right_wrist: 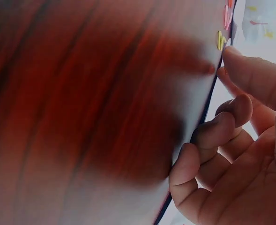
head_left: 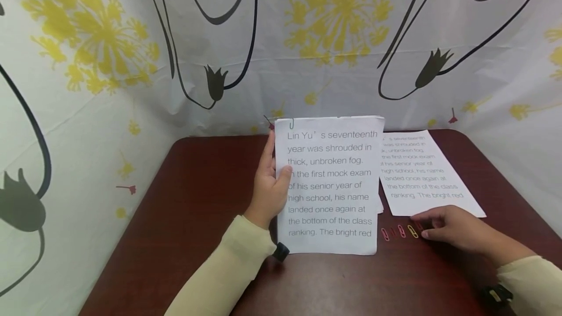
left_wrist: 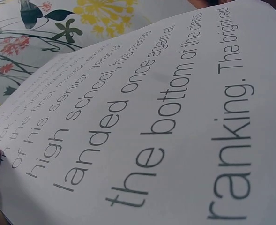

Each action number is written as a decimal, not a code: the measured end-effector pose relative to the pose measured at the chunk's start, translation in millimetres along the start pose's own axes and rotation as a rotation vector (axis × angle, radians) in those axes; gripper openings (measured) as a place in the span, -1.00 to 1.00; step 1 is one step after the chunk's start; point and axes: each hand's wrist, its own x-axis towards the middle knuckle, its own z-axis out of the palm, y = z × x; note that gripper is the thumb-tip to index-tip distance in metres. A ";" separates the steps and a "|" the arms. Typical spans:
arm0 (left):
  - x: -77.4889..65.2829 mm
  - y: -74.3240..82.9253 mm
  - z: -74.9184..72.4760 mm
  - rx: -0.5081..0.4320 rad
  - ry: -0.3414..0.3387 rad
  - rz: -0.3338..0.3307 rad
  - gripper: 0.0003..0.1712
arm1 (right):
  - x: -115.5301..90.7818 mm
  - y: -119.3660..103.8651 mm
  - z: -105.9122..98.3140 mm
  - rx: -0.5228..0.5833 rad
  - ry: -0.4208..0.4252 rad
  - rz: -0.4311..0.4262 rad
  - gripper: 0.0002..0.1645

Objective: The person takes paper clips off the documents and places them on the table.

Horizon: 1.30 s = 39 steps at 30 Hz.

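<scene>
My left hand (head_left: 270,191) grips a stack of printed sheets (head_left: 329,187) by its left edge, thumb across the front, and holds it tilted up. A green paper clip (head_left: 291,124) sits at the stack's top left corner. In the left wrist view the printed page (left_wrist: 142,117) fills most of the picture. My right hand (head_left: 458,228) is low at the tabletop, thumb and forefinger apart on either side of a red paper clip (head_left: 418,226). To its left lie a yellow paper clip (head_left: 412,231), a pink one (head_left: 401,231), a dark red one (head_left: 393,232) and another pink one (head_left: 385,234).
Another printed sheet (head_left: 428,174) lies on the dark red-brown table (head_left: 210,199), right of the held stack. A paper corner (head_left: 380,205) shows behind the stack. A white curtain (head_left: 272,38) with yellow flowers hangs behind the table and along its left side.
</scene>
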 end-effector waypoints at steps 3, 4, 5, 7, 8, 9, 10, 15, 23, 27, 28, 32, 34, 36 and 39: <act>0.1 0.3 -0.1 -0.002 0.000 -0.007 -0.05 | 0.5 0.9 1.1 -0.015 -0.005 0.016 -0.51; 0.2 0.4 -0.1 -0.003 -0.001 -0.010 -0.05 | 0.6 1.1 1.3 -0.019 -0.007 0.021 -0.51; 0.3 0.5 -0.2 -0.004 -0.001 -0.011 -0.05 | 0.6 0.9 1.5 -0.023 -0.008 0.029 -0.51; 0.4 0.5 -0.3 0.001 0.001 -0.012 -0.05 | 0.4 0.5 1.4 -0.025 -0.011 0.035 -0.51; 0.4 0.7 -0.2 0.002 0.002 -0.011 -0.05 | 0.2 0.2 1.4 -0.026 -0.013 0.039 -0.50; 0.5 0.8 -0.2 0.003 0.003 -0.011 -0.05 | 0.0 -0.2 1.3 -0.028 -0.015 0.041 -0.50; 0.4 1.0 -0.2 0.003 0.003 -0.010 -0.05 | -0.4 -0.9 1.1 -0.030 -0.014 0.045 -0.50; 0.3 2.3 0.0 0.001 0.007 -0.004 -0.06 | -0.8 -9.4 -3.3 -0.086 0.058 0.029 -0.51; -0.8 2.1 -0.2 0.006 0.010 -0.026 -0.05 | 8.3 -66.0 -25.6 -0.162 0.317 -0.098 -0.63; -0.7 1.4 -0.5 0.000 0.010 -0.023 -0.05 | 14.0 -104.4 -34.8 -0.137 0.456 -0.149 -0.68; -0.6 1.2 -0.5 -0.001 0.010 -0.026 -0.05 | 15.6 -114.0 -36.2 -0.124 0.490 -0.170 -0.69; -0.6 0.9 -0.7 -0.003 0.012 -0.030 -0.05 | 23.8 -151.1 -40.6 -0.069 0.601 -0.272 -0.69; -0.4 0.6 -0.6 -0.007 0.008 -0.026 -0.05 | 27.9 -167.8 -41.3 -0.072 0.635 -0.344 -0.67; -0.2 0.4 -0.4 -0.009 0.006 -0.021 -0.06 | 32.6 -182.9 -41.3 -0.082 0.660 -0.401 -0.65; 0.1 -0.5 -0.2 -0.008 0.006 -0.010 -0.06 | 40.3 -202.2 -41.2 -0.078 0.693 -0.491 -0.63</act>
